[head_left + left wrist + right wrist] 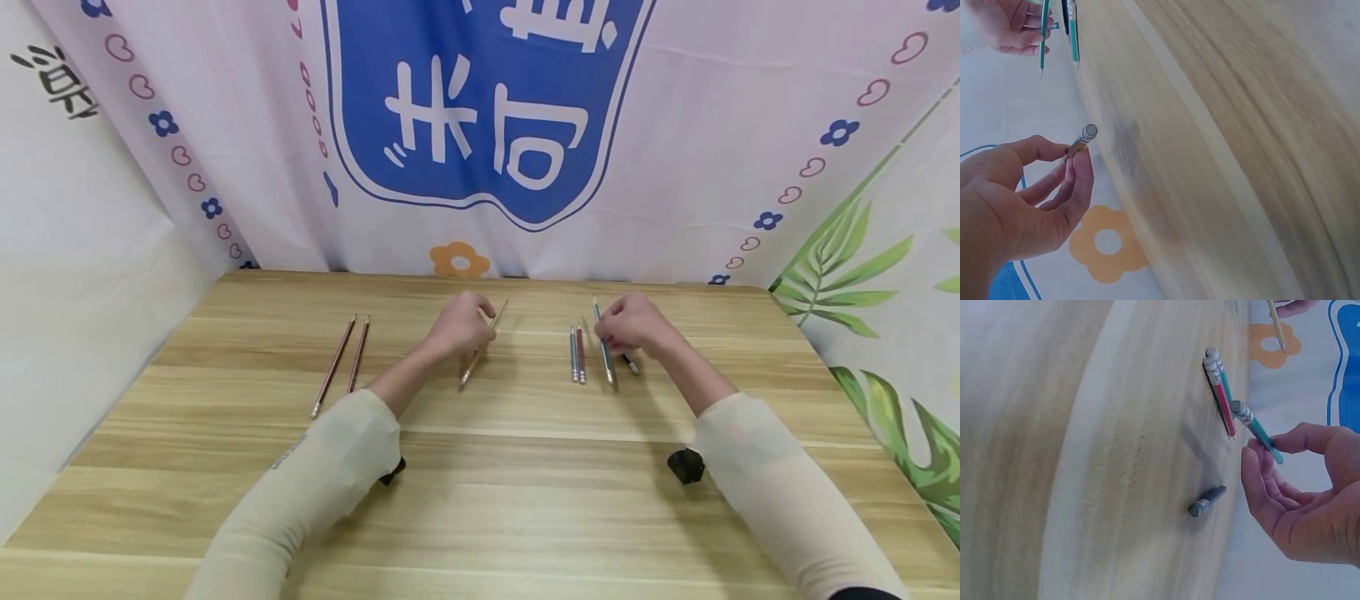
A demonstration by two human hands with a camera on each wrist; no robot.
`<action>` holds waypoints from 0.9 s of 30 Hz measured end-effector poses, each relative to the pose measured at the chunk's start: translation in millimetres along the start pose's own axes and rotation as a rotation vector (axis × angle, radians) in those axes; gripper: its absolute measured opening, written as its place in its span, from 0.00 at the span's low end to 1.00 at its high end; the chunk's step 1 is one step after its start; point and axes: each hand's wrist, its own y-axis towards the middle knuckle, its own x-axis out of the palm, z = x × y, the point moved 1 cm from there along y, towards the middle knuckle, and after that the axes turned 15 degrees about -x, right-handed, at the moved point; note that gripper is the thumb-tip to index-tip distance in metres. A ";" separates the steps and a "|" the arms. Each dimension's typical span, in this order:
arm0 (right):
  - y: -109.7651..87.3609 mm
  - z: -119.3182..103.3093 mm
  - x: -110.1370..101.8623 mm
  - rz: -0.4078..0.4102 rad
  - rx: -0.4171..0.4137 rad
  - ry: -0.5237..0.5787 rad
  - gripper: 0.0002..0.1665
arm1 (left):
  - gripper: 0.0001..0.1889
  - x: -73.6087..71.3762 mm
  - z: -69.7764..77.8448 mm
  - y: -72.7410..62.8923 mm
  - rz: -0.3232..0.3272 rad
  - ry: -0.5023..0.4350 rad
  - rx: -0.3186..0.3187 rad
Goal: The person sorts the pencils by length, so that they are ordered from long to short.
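My left hand [459,325] pinches a tan wood-coloured pencil [472,364] between thumb and fingers; its eraser end [1089,131] points toward the left wrist camera. On the right, my other hand [636,323] pinches a teal pencil [607,362] by its middle, tilted above the table. A short-looking teal pencil [573,354] and a red pencil [580,354] lie side by side just left of that hand. Partly hidden under the right hand is a black pencil [1209,500], lying on the wood.
Two dark red pencils [333,367] lie apart on the left of the wooden table [525,500]; the left forearm covers the near end of one. A printed curtain [285,233] hangs along the table's far edge.
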 end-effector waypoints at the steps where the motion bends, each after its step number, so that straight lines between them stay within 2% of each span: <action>1: -0.6 0.2 0.8 -0.002 0.002 0.013 0.09 | 0.21 -1.0 -1.1 -0.2 -0.002 -0.008 0.003; 6: -2.4 -0.3 4.7 -0.015 0.025 0.055 0.18 | 0.22 -6.3 -6.8 -1.4 -0.018 -0.063 0.013; 14: -3.5 1.0 11.7 -0.052 0.028 0.069 0.17 | 0.23 -14.4 -15.5 -4.2 -0.052 -0.128 0.008; 22: -3.6 -0.8 21.4 -0.071 -0.002 0.122 0.16 | 0.21 -21.1 -25.5 -3.7 -0.054 -0.140 0.006; 27: -3.2 -3.0 25.8 -0.071 -0.004 0.110 0.18 | 0.20 -26.6 -31.3 -5.6 -0.064 -0.131 0.007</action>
